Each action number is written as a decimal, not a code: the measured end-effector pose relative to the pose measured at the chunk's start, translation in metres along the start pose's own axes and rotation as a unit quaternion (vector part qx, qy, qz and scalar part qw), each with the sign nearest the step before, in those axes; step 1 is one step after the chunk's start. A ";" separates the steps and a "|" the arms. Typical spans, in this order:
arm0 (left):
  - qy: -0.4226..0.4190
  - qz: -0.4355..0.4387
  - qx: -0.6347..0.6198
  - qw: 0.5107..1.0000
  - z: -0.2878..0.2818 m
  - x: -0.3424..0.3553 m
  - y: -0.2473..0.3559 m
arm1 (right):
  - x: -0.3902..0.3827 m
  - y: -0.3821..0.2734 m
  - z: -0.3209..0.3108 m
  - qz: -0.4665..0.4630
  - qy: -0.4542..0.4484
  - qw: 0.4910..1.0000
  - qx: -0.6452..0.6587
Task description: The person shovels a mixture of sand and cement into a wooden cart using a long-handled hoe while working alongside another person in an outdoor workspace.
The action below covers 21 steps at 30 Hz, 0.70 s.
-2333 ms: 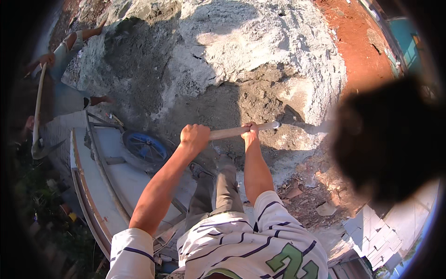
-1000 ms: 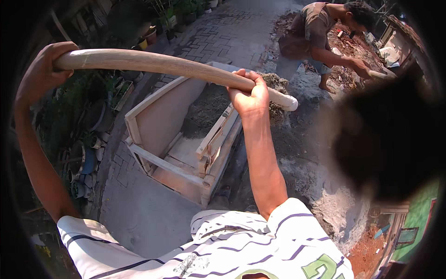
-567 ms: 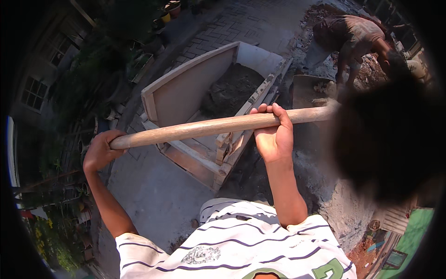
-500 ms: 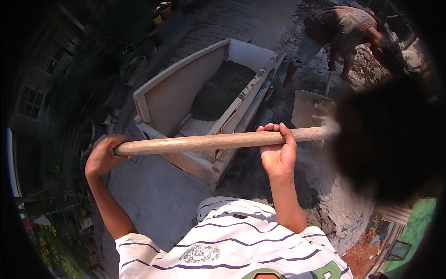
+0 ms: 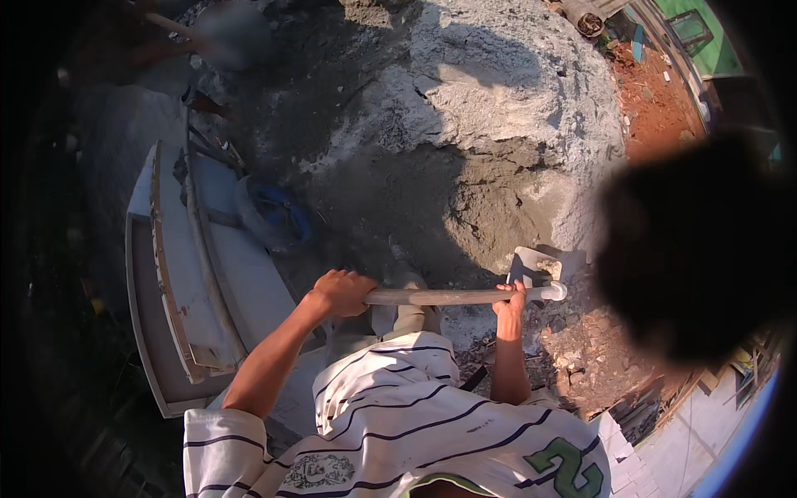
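Observation:
My left hand point(image 5: 340, 292) is wrapped round the near end of a long wooden handle point(image 5: 432, 296), held crosswise low in front of my legs. My right hand point(image 5: 510, 303) grips the same handle farther right, close to its pale socket. The tool's flat metal blade point(image 5: 525, 261) is just above the right hand, with some grey material on it. Ahead lies a broad mound of grey, damp-looking mix and pale powder point(image 5: 490, 91), partly in shadow.
At left stands a wooden handcart point(image 5: 212, 274) with a blue-rimmed wheel point(image 5: 274, 212). A blurred co-worker point(image 5: 224, 41) with a long-handled tool is at upper left. Rubble point(image 5: 589, 357) lies lower right, red soil point(image 5: 647, 112) upper right. A dark blurred shape point(image 5: 689, 249) hides the right side.
My view has swung from the cart and co-worker to the mound, putting both at left. Both hands have moved downward with the handle, away from over the cart, keeping their grip.

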State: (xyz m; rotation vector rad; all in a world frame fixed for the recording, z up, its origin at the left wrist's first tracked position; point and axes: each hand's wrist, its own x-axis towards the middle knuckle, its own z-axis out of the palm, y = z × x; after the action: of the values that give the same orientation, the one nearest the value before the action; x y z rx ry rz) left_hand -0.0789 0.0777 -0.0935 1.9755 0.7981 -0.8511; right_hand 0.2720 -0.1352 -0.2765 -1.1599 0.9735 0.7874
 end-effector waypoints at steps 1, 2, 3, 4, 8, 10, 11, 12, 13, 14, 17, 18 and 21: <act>0.011 0.050 0.030 0.998 -0.009 0.036 0.014 | 0.010 -0.026 -0.027 -0.069 -0.076 0.994 0.044; 0.012 0.103 0.057 0.993 -0.011 0.077 0.025 | 0.004 -0.043 -0.034 -0.136 -0.025 0.987 0.085; 0.013 0.156 0.081 0.984 -0.011 0.115 0.034 | 0.003 -0.058 -0.041 -0.165 0.038 0.982 0.083; 0.039 0.207 0.094 0.973 -0.007 0.151 0.045 | 0.010 -0.057 -0.049 -0.184 0.042 0.977 0.098; -0.018 0.259 0.112 0.959 -0.022 0.265 0.058 | 0.052 -0.047 -0.040 -0.236 0.105 0.959 0.121; -0.028 0.267 0.157 0.950 -0.046 0.294 0.044 | 0.086 -0.020 -0.020 -0.245 0.161 0.945 0.144; -0.023 0.237 0.171 0.956 -0.055 0.295 0.036 | 0.122 -0.007 -0.015 -0.170 0.126 0.956 0.203; -0.017 0.198 0.187 0.962 -0.072 0.288 0.026 | 0.161 0.016 -0.004 -0.087 0.081 0.969 0.215; -0.011 0.156 0.199 0.968 -0.077 0.286 0.021 | 0.173 0.045 0.036 -0.071 0.093 0.980 0.163; 0.009 0.152 0.226 0.962 -0.077 0.289 0.047 | 0.228 0.045 0.031 -0.007 0.090 0.977 0.195; 0.085 0.064 0.247 0.963 -0.055 0.260 0.070 | 0.250 0.083 0.055 0.132 0.020 0.982 0.130; 0.078 0.058 0.237 0.967 -0.047 0.254 0.075 | 0.240 0.079 0.061 0.143 0.012 0.984 0.107; 0.027 0.042 0.278 0.959 -0.058 0.230 0.136 | 0.232 0.049 0.039 0.198 -0.063 0.966 0.155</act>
State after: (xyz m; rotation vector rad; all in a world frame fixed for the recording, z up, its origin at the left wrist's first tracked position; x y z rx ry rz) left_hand 0.1734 0.1157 -0.1915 2.5120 0.5318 -1.0553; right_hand 0.3266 -0.0821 -0.5046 -0.6426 1.1922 0.9713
